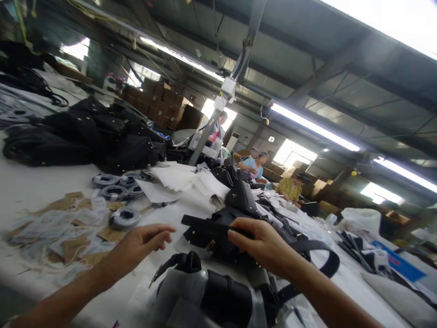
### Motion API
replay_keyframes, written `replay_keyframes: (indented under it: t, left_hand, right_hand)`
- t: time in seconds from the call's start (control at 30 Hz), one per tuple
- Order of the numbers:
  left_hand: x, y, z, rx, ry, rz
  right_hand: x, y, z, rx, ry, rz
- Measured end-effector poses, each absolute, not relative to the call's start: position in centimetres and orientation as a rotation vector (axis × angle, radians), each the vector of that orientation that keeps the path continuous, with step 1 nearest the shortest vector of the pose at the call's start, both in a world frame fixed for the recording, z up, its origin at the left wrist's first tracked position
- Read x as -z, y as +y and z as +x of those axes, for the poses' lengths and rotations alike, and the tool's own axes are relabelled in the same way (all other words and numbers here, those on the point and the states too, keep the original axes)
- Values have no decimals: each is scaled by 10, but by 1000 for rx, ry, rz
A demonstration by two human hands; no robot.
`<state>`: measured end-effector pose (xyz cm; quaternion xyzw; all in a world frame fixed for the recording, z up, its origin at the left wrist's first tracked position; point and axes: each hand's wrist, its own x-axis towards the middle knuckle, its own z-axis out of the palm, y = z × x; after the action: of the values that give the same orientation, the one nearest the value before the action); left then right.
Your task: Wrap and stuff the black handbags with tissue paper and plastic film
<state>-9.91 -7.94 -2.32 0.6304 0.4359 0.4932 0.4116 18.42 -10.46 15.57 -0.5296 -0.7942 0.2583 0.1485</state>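
My right hand (262, 243) is closed on a black leather bag (218, 230) with gold studs, thumb on its top flap, lifting it slightly off the white table (27, 187). My left hand (141, 243) reaches toward the same bag with fingers stretched out and apart, holding nothing and a short gap from the flap. A black strap (321, 255) loops out to the right of my right wrist. Directly below my hands lies another black bag (211, 296) partly wrapped in clear plastic.
A heap of black bags (85, 136) fills the far left of the table. Rolls of tape (118, 191), brown card tags with strings (68, 228) and white paper sheets (180, 180) lie around. Other people (290, 187) sit further along. Cardboard boxes (164, 107) are stacked behind.
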Motion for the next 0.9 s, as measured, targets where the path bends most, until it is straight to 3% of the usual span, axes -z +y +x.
replay_keyframes:
  t: [0.1,0.2,0.3,0.4,0.63,0.9]
  left_hand:
    - [70,-88,-99,-993,1199,1646]
    - [87,-98,-94,-861,1008,1632]
    - [88,-101,-94,-819,831,1577]
    - [88,-95,-103,-874,955,1485]
    - [34,-81,-113,-1308,1064,1226]
    - [-22,-84,-58,-1356,896,1223]
  right_hand:
    - [-123,-104,197,-1075,-2100,-1477]
    - [-102,-105,199,-1299,-1926,-1442]
    - [-94,-103,200,-1270,-1895,-1482]
    - [-93,-101,203,-1186,-1966,-1498]
    - [-101,-101,206,-1221,-1978,-1398]
    - [-82,-111,224,-1347,-1673,-1290]
